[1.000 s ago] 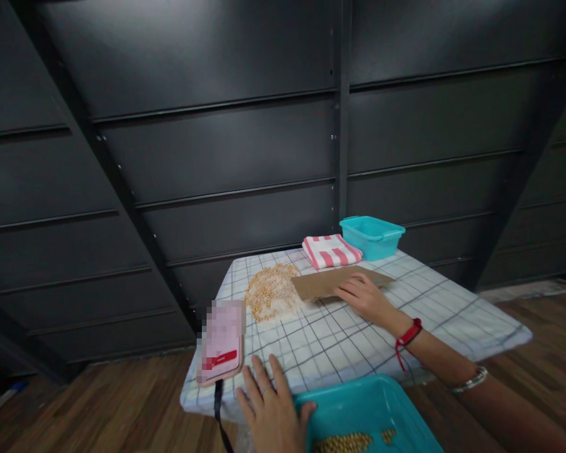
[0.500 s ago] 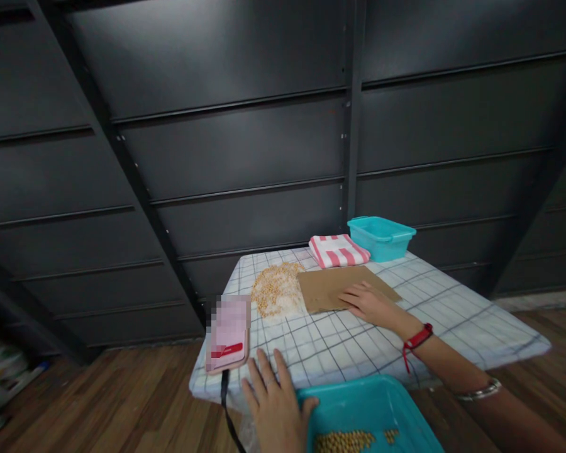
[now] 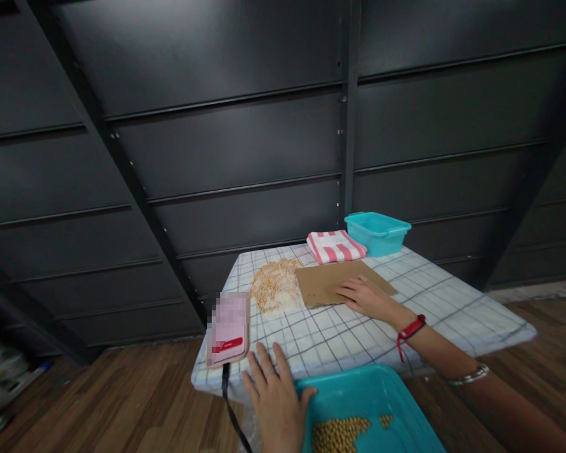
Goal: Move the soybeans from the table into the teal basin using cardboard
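My left hand [image 3: 278,399] has its fingers spread, at the left rim of a turquoise basin [image 3: 400,402] by the near table edge. The thumb is against that rim, the fingertips near the tablecloth. Yellow-brown beans [image 3: 339,434] lie in the basin's bottom. My right hand [image 3: 365,297], wearing a red wristband and a silver bangle, rests palm down with fingers stretched over a flat brown cardboard sheet [image 3: 323,283]. Its thumb is hidden. Left of the cardboard, yellow beans mixed with white grains [image 3: 276,286] are spread on the checked cloth.
At the back of the table [image 3: 457,321] are a folded pink-and-white striped towel [image 3: 337,246] and a second turquoise basin [image 3: 380,236]. A phone in a pink case [image 3: 231,330] with a black strap [image 3: 231,409] lies at the left edge. A dark panelled wall [image 3: 245,151] stands behind.
The view has shifted slightly, so the table and its things appear a little higher and farther left. Both hands keep their places relative to the cardboard and the near basin.
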The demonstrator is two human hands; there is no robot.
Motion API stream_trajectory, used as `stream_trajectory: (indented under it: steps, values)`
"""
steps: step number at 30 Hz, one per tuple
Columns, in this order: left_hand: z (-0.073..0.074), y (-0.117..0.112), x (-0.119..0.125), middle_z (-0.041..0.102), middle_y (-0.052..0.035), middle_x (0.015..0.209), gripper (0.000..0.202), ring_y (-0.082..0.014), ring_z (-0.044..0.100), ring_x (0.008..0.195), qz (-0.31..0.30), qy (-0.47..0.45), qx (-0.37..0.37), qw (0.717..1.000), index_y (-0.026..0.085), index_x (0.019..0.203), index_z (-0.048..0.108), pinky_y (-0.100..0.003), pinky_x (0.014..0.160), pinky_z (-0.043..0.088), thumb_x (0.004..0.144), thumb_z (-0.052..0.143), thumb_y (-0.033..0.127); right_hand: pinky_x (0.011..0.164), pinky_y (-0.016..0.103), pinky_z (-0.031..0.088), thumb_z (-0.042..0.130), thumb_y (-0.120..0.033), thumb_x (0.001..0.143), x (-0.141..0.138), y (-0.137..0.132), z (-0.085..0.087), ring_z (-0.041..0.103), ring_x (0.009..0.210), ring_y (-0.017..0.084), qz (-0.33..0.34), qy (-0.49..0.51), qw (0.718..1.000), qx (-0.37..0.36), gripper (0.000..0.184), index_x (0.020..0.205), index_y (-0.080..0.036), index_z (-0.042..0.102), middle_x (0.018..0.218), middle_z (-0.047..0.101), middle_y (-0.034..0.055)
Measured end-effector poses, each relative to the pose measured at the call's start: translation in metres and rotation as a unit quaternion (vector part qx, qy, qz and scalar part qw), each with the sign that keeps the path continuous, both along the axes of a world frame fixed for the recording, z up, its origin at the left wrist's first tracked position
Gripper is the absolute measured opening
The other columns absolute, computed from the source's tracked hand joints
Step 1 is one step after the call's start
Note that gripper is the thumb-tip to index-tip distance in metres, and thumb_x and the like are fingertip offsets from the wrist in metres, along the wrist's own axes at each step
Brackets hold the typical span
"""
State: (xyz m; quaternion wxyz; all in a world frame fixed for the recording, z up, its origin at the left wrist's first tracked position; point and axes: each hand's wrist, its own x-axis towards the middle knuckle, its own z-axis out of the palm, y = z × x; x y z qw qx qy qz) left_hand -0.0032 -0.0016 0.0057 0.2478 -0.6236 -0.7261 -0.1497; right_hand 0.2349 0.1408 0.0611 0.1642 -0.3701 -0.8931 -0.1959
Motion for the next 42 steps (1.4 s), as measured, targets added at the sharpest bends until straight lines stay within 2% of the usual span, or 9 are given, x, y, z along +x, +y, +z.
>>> stream_trajectory:
  steps: [9, 18, 23, 25, 28, 31, 34, 38, 42]
  values:
    - [-0.006, 0.001, -0.004, 0.045, -0.0257, 0.133, 0.079, -0.0438, 0.034, 0.125, 0.002, -0.02, -0.022, 1.0, 0.007, 0.124, 0.049, -0.06, 0.1, 0.026, 0.058, 0.072, 0.044, 0.08, 0.035, 0.043, 0.046, -0.019, 0.083, -0.004, 0.0, 0.002, 0.058, 0.089, 0.018, 0.006, 0.009, 0.999, 0.04, 0.024, 0.102, -0.02, 0.062, 0.096, 0.066, 0.0063]
    - [0.002, 0.002, -0.005, 0.044, -0.0261, 0.134, 0.08, -0.0437, 0.034, 0.125, 0.017, -0.034, -0.047, 0.998, 0.008, 0.125, 0.048, -0.06, 0.101, 0.026, 0.056, 0.073, 0.041, 0.075, 0.035, 0.044, 0.045, -0.015, 0.084, -0.01, 0.002, 0.004, 0.06, 0.082, 0.018, 0.002, 0.025, 0.994, 0.109, 0.026, 0.103, -0.018, 0.062, 0.094, 0.068, 0.0079]
    - [-0.005, 0.003, -0.014, 0.041, -0.027, 0.135, 0.085, -0.044, 0.031, 0.127, 0.001, -0.063, -0.038, 0.997, 0.007, 0.126, 0.046, -0.061, 0.103, 0.021, 0.056, 0.073, 0.047, 0.078, 0.037, 0.047, 0.037, -0.009, 0.085, -0.009, -0.002, 0.015, 0.062, 0.083, 0.018, 0.015, 0.047, 0.986, 0.157, 0.03, 0.098, -0.015, 0.064, 0.091, 0.069, 0.0086]
    - [-0.006, 0.003, -0.017, 0.041, -0.0277, 0.135, 0.088, -0.0445, 0.031, 0.127, -0.006, -0.074, -0.04, 0.996, 0.007, 0.126, 0.047, -0.062, 0.103, 0.022, 0.055, 0.073, 0.051, 0.079, 0.038, 0.048, 0.035, -0.007, 0.085, -0.007, -0.011, 0.025, 0.063, 0.086, 0.019, 0.022, 0.06, 0.983, 0.174, 0.032, 0.099, -0.014, 0.063, 0.094, 0.068, 0.0095]
    - [-0.003, 0.003, -0.019, 0.042, -0.0272, 0.134, 0.088, -0.0443, 0.033, 0.126, -0.007, -0.081, -0.046, 0.996, 0.008, 0.125, 0.048, -0.061, 0.101, 0.025, 0.054, 0.072, 0.054, 0.085, 0.037, 0.048, 0.034, -0.008, 0.086, -0.005, -0.036, 0.043, 0.062, 0.092, 0.017, 0.044, 0.071, 0.981, 0.178, 0.035, 0.108, -0.019, 0.059, 0.1, 0.068, 0.0058]
    - [-0.002, 0.002, -0.021, 0.043, -0.0261, 0.134, 0.084, -0.0435, 0.034, 0.125, -0.005, -0.077, -0.044, 0.996, 0.009, 0.125, 0.049, -0.061, 0.101, 0.026, 0.055, 0.073, 0.05, 0.086, 0.031, 0.049, 0.036, -0.008, 0.086, -0.007, -0.068, 0.061, 0.062, 0.092, 0.014, 0.132, 0.079, 0.977, 0.147, 0.04, 0.118, -0.024, 0.053, 0.098, 0.068, 0.0009]
    - [-0.002, 0.002, -0.022, 0.043, -0.0261, 0.134, 0.082, -0.0434, 0.035, 0.125, -0.004, -0.075, -0.043, 0.996, 0.009, 0.125, 0.049, -0.061, 0.101, 0.027, 0.055, 0.074, 0.044, 0.084, 0.027, 0.049, 0.033, -0.003, 0.084, -0.013, -0.093, 0.068, 0.063, 0.089, 0.011, 0.167, 0.064, 0.977, 0.119, 0.048, 0.122, -0.027, 0.049, 0.097, 0.069, -0.0013]
    - [-0.002, 0.001, -0.023, 0.043, -0.0262, 0.134, 0.084, -0.0433, 0.034, 0.126, -0.006, -0.088, -0.046, 0.995, 0.009, 0.125, 0.049, -0.061, 0.101, 0.027, 0.054, 0.075, 0.046, 0.08, 0.026, 0.051, 0.03, 0.0, 0.081, -0.028, -0.101, 0.056, 0.063, 0.084, 0.01, 0.161, 0.028, 0.979, 0.119, 0.044, 0.108, -0.023, 0.057, 0.091, 0.07, -0.0006]
    - [-0.003, 0.001, -0.024, 0.043, -0.0263, 0.134, 0.087, -0.0435, 0.034, 0.126, -0.012, -0.095, -0.048, 0.994, 0.01, 0.125, 0.048, -0.061, 0.101, 0.026, 0.053, 0.073, 0.05, 0.077, 0.03, 0.051, 0.03, 0.001, 0.08, -0.046, -0.084, 0.036, 0.063, 0.083, 0.013, 0.157, 0.02, 0.976, 0.15, 0.043, 0.103, -0.019, 0.061, 0.089, 0.07, 0.0035]
